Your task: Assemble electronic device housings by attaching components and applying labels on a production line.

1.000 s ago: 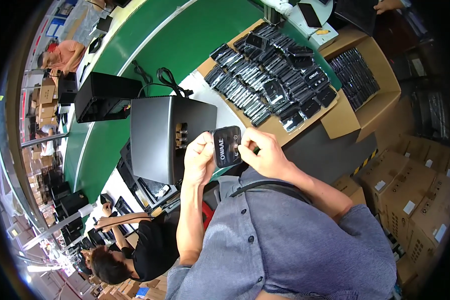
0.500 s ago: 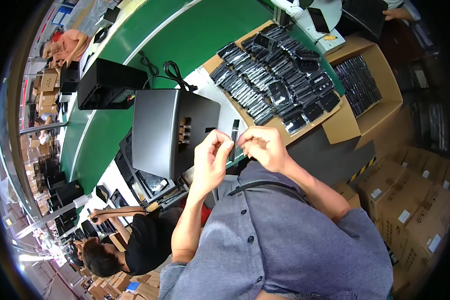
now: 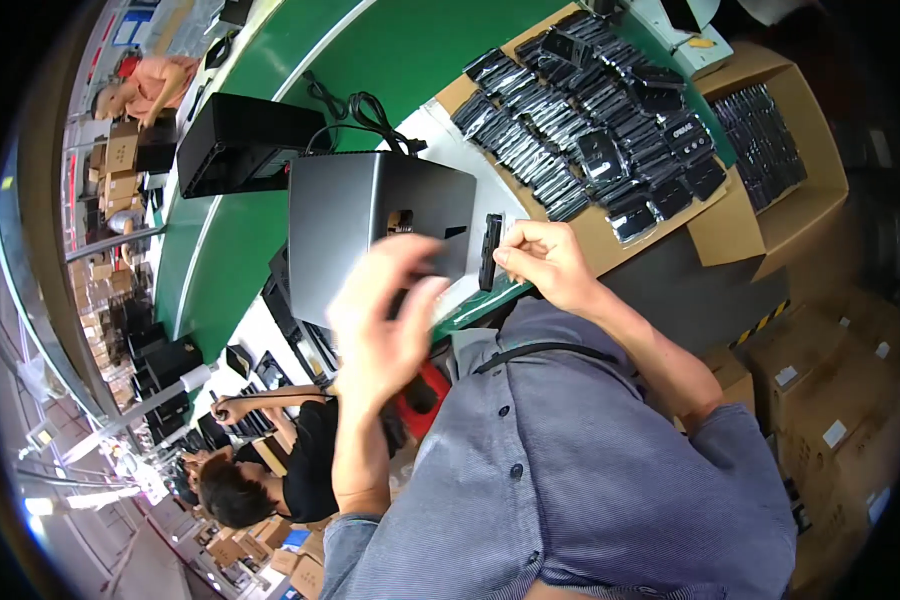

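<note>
My right hand (image 3: 552,264) is closed, thumb and fingertips pinched at the right edge of a slim, dark bar-shaped part (image 3: 490,252). That part is at the white table edge, just right of a large black metal case (image 3: 335,230). The case has a cutout in its side, partly hidden by my left hand (image 3: 382,320). Blurred by motion, my left hand is in front of the case with thumb and fingers apart, and I see nothing in it.
Several black pieces in clear bags (image 3: 570,130) crowd a cardboard tray (image 3: 610,262) on the right. An open carton (image 3: 820,130) beyond holds more. A second black case (image 3: 255,145) and cables (image 3: 375,115) are on the green bench. Co-workers (image 3: 300,470) are on the left.
My left hand has moved left, away from the dark part, and its fingers have spread. My right hand has come to the part's edge. The whole view has shifted slightly.
</note>
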`<action>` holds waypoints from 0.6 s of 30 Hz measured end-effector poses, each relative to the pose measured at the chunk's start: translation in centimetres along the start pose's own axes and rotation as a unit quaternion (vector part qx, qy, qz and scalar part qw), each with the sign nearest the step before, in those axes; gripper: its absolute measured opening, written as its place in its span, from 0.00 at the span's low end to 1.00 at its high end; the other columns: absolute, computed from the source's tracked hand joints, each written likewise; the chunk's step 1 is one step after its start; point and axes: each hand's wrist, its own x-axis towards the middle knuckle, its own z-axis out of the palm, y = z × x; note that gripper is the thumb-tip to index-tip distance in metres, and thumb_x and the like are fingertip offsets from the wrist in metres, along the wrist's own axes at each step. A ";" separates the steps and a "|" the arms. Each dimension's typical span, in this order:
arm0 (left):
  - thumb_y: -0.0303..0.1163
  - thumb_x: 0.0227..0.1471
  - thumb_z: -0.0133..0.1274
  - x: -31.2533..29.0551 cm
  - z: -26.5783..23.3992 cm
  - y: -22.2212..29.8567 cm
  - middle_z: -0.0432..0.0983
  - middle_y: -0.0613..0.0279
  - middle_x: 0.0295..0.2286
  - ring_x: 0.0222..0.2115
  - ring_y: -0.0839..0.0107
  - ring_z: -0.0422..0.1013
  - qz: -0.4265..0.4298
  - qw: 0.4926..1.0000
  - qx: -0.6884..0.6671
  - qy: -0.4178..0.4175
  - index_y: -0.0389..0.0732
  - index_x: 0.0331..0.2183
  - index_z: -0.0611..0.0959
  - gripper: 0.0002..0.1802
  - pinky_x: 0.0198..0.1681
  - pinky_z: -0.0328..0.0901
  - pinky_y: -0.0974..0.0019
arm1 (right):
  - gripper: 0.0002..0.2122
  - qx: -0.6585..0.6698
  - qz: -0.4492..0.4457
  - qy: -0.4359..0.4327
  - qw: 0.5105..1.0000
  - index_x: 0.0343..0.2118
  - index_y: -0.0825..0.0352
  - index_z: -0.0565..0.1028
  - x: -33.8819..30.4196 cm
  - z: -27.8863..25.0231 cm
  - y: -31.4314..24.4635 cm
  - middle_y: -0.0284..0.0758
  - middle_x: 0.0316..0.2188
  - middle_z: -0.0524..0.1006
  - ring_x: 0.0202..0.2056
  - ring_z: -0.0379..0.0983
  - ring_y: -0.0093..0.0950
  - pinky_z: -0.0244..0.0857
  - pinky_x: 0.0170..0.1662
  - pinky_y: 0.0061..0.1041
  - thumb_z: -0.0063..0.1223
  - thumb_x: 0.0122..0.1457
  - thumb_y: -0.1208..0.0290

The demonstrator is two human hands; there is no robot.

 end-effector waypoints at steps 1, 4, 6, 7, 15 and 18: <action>0.22 0.49 0.60 0.6 -2.0 -0.7 0.78 0.55 0.35 0.30 0.66 0.74 0.038 0.994 0.071 0.071 0.35 0.42 0.82 0.16 0.35 0.69 0.66 | 0.07 0.007 -0.008 -0.008 1.000 0.27 0.69 0.75 0.3 0.0 0.5 0.26 0.23 0.73 0.25 0.67 0.13 0.61 0.29 0.16 0.54 0.62 0.75; 0.31 0.52 0.63 0.9 -7.0 -7.0 0.76 0.57 0.34 0.31 0.68 0.69 -0.087 0.956 0.202 0.192 0.34 0.40 0.80 0.15 0.37 0.66 0.66 | 0.08 0.027 -0.022 -0.014 0.999 0.27 0.68 0.72 1.4 1.4 1.5 0.24 0.22 0.70 0.25 0.63 0.12 0.58 0.28 0.16 0.52 0.63 0.74; 0.37 0.56 0.60 0.8 -9.0 -12.3 0.73 0.63 0.27 0.28 0.74 0.66 -0.154 0.969 0.162 0.102 0.34 0.37 0.79 0.15 0.35 0.63 0.70 | 0.08 0.018 -0.038 -0.013 0.999 0.27 0.68 0.70 2.3 3.2 1.8 0.22 0.21 0.65 0.25 0.58 0.11 0.54 0.27 0.18 0.51 0.64 0.74; 0.39 0.59 0.58 0.8 -9.4 -14.1 0.71 0.67 0.25 0.28 0.77 0.65 -0.204 0.973 0.107 0.020 0.35 0.35 0.79 0.15 0.34 0.62 0.71 | 0.08 0.030 -0.035 -0.011 0.999 0.27 0.68 0.70 2.7 4.0 2.0 0.22 0.21 0.65 0.24 0.58 0.11 0.54 0.27 0.18 0.51 0.64 0.74; 0.39 0.63 0.51 -0.9 -5.8 -14.1 0.70 0.74 0.24 0.26 0.82 0.61 -0.312 0.922 -0.194 0.120 0.39 0.27 0.78 0.16 0.34 0.57 0.75 | 0.09 0.093 -0.030 -0.012 0.995 0.26 0.65 0.68 3.9 6.0 1.9 0.21 0.22 0.65 0.23 0.57 0.10 0.51 0.26 0.17 0.50 0.65 0.75; 0.38 0.64 0.51 -1.9 -5.4 -14.0 0.74 0.70 0.26 0.28 0.80 0.66 -0.311 0.912 -0.230 0.134 0.36 0.32 0.80 0.14 0.37 0.61 0.74 | 0.10 0.089 -0.064 0.015 0.994 0.24 0.66 0.68 4.5 6.7 1.7 0.23 0.21 0.67 0.22 0.59 0.10 0.54 0.26 0.18 0.51 0.63 0.78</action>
